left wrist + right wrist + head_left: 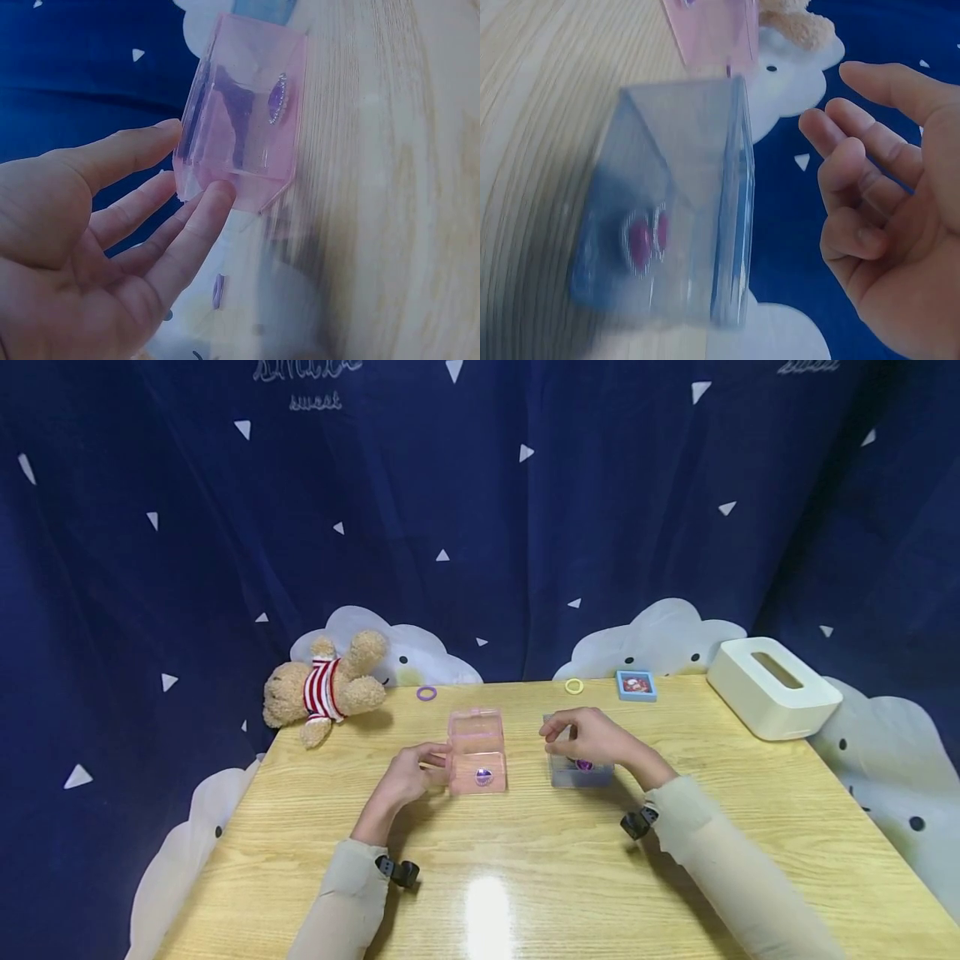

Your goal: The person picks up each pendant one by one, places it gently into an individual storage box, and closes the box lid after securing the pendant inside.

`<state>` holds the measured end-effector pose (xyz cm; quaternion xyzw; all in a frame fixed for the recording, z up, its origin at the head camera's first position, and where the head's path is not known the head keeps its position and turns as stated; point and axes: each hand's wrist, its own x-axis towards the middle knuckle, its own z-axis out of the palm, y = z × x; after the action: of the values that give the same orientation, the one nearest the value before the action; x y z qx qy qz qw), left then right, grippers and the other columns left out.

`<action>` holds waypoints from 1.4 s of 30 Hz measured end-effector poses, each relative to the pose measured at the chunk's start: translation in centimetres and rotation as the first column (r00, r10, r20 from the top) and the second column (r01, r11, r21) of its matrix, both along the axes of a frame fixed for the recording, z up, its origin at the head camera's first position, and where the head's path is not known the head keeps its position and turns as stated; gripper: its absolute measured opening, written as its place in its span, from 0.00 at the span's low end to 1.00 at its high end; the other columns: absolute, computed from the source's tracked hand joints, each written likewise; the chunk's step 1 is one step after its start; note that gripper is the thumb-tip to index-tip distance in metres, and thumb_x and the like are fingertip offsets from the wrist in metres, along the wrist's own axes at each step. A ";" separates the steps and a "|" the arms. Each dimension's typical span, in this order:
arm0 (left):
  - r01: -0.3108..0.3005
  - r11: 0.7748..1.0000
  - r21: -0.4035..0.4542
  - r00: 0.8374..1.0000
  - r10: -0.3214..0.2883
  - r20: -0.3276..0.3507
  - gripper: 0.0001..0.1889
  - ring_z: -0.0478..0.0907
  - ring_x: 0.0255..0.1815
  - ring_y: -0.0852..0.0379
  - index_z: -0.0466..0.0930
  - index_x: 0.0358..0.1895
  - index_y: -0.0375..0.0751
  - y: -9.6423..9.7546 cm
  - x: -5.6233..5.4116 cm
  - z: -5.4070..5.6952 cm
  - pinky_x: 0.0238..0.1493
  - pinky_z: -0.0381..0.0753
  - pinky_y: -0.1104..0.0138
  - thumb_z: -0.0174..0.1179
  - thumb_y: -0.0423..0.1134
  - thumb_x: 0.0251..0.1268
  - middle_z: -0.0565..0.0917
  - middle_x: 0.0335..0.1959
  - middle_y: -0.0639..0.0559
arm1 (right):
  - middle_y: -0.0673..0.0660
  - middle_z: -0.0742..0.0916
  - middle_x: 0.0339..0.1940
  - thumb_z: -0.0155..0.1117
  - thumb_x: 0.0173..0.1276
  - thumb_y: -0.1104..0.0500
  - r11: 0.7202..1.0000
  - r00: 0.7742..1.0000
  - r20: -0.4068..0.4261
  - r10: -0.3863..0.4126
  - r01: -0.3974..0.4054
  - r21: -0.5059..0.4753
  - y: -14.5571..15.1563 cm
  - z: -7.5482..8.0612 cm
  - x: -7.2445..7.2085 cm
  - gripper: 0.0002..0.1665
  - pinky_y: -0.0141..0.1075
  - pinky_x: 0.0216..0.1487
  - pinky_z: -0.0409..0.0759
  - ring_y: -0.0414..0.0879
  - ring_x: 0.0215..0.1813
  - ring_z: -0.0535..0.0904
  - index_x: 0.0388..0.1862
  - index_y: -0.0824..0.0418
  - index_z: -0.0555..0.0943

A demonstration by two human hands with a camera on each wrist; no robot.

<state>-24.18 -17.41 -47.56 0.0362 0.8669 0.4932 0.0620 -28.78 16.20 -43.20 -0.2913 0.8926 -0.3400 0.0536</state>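
Observation:
In the head view a see-through pink box (pixel 477 781) stands with its lid tipped back. A purple gem ornament with a pale beaded rim (pixel 278 100) lies inside. My left hand (pixel 407 775) is at the box's left side, its fingers extended and seeming to touch the wall. A see-through blue box (pixel 682 150) stands to the right, holding a magenta gem ornament (pixel 639 243); a second magenta shape beside it may be a reflection. Over the blue box hovers my right hand (pixel 592 735), its fingers loosely bent with nothing between them.
A teddy bear (pixel 326 685) lies at the back left. Along the back edge are a purple ring (pixel 426 693), a yellow ring (pixel 574 686) and a small blue-framed square (pixel 636 686). A white tissue box (pixel 772 689) stands at the back right of the wooden table (pixel 570 868).

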 end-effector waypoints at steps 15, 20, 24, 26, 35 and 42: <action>0.004 1.000 0.003 1.000 -0.004 0.001 0.24 0.84 0.47 0.46 0.80 0.62 0.39 -0.1 0.2 0.0 0.38 0.80 0.67 0.69 0.34 0.61 0.86 0.48 0.38 | 0.46 0.89 0.35 0.72 0.63 0.57 0.990 0.987 -0.087 -0.134 0.138 0.041 6.0 -0.9 0.2 0.10 0.30 0.35 0.75 0.41 0.33 0.77 0.43 0.54 0.87; 0.003 1.000 0.008 1.000 -0.003 -0.002 0.24 0.84 0.45 0.48 0.80 0.62 0.38 -0.1 0.2 0.0 0.36 0.79 0.67 0.69 0.34 0.61 0.86 0.48 0.38 | 0.47 0.89 0.36 0.72 0.63 0.57 0.984 0.982 -0.088 -0.168 0.173 0.053 7.7 -1.6 0.3 0.11 0.30 0.37 0.74 0.43 0.36 0.78 0.45 0.57 0.87; 0.003 1.000 0.018 1.000 -0.003 0.003 0.24 0.84 0.43 0.49 0.79 0.62 0.38 -0.1 0.2 -0.1 0.36 0.79 0.68 0.69 0.33 0.60 0.86 0.47 0.38 | 0.48 0.89 0.36 0.72 0.64 0.57 0.980 0.979 -0.076 -0.188 0.192 0.056 8.9 -2.0 0.7 0.12 0.31 0.37 0.74 0.44 0.36 0.78 0.45 0.57 0.87; 0.004 1.000 0.022 1.000 -0.005 0.006 0.24 0.84 0.43 0.49 0.79 0.62 0.38 -0.1 0.2 -0.1 0.36 0.80 0.67 0.69 0.32 0.60 0.86 0.47 0.37 | 0.48 0.89 0.36 0.71 0.64 0.56 0.978 0.978 -0.081 -0.192 0.198 0.064 9.5 -2.2 0.9 0.12 0.31 0.37 0.74 0.43 0.37 0.78 0.45 0.57 0.87; -0.004 1.000 0.005 1.000 0.004 0.006 0.24 0.83 0.47 0.45 0.79 0.62 0.38 0.1 0.1 0.1 0.37 0.79 0.67 0.69 0.33 0.61 0.86 0.48 0.38 | 0.48 0.89 0.38 0.70 0.65 0.57 0.970 0.974 -0.059 -0.217 0.222 0.100 12.0 -3.2 1.4 0.14 0.31 0.41 0.75 0.41 0.41 0.80 0.48 0.60 0.86; -0.003 1.000 -0.018 1.000 0.003 -0.002 0.24 0.83 0.48 0.45 0.80 0.62 0.39 0.0 0.0 0.1 0.38 0.80 0.66 0.69 0.33 0.61 0.87 0.47 0.39 | 0.48 0.89 0.39 0.69 0.67 0.54 0.968 0.978 0.010 -0.210 0.207 0.140 14.2 -4.0 1.6 0.14 0.32 0.38 0.75 0.41 0.39 0.78 0.49 0.58 0.86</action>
<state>-24.14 -17.39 -47.46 0.0347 0.8714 0.4856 0.0609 -27.20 30.37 -47.22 -0.1873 0.9389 -0.2848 0.0487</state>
